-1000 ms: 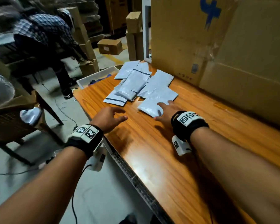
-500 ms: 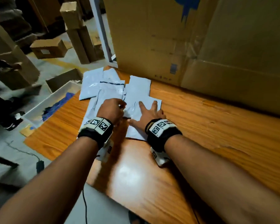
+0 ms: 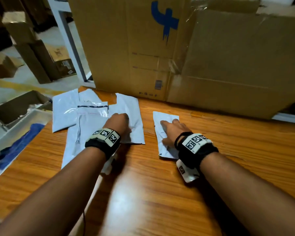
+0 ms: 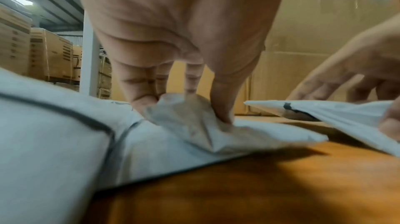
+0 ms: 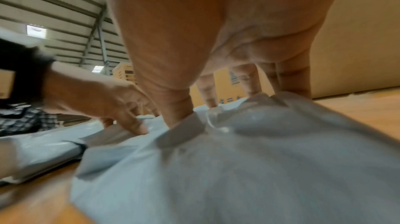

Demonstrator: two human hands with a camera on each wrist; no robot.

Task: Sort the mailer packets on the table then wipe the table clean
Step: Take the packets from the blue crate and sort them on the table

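Five white mailer packets lie on the wooden counter [image 3: 211, 184]. Four overlap in a cluster [image 3: 85, 120] at its far left corner; one separate packet [image 3: 166, 116] lies just right of them, apart from the cluster. The left hand [image 3: 118, 122] has its grip bunched on the cluster's rightmost packet [image 3: 134, 109], thumb and fingers pinching a crumpled fold of it. The right hand [image 3: 173, 132] rests on the separate packet, thumb and fingers gathering its plastic. One large cardboard box [image 3: 177, 48] stands on the counter behind the packets. Off the counter's left edge sits one tray [image 3: 7, 133] holding one blue cloth [image 3: 19, 147].
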